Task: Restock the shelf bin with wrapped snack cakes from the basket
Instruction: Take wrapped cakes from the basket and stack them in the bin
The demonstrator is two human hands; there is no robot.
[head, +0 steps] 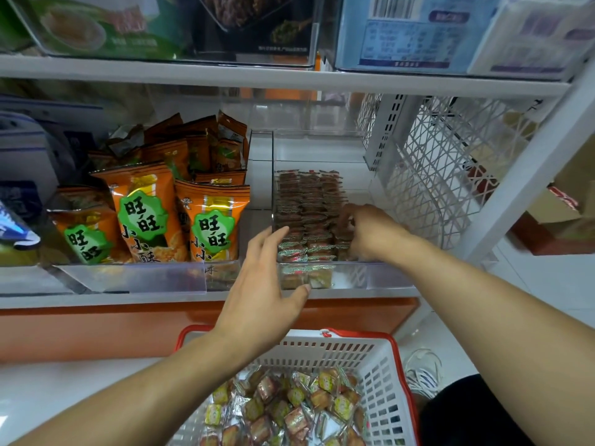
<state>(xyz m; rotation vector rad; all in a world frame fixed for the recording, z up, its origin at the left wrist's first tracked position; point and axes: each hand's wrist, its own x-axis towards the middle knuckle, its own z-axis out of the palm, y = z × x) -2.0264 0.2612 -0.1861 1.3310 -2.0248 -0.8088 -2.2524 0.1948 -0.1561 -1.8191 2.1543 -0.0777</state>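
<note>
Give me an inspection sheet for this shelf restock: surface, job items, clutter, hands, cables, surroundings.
Surface: white shelf with an orange strip below.
Job's things: clear shelf bin partly filled with rows of wrapped snack cakes; white basket with red rim below, holding loose cakes.
Clutter: orange snack bags in the neighbouring bin.
Grips: left hand open at the bin's front; right hand inside the bin, fingers curled on the cakes.
Cables: nothing seen.
Surroundings: white mesh side panel, boxes on the shelf above.
</note>
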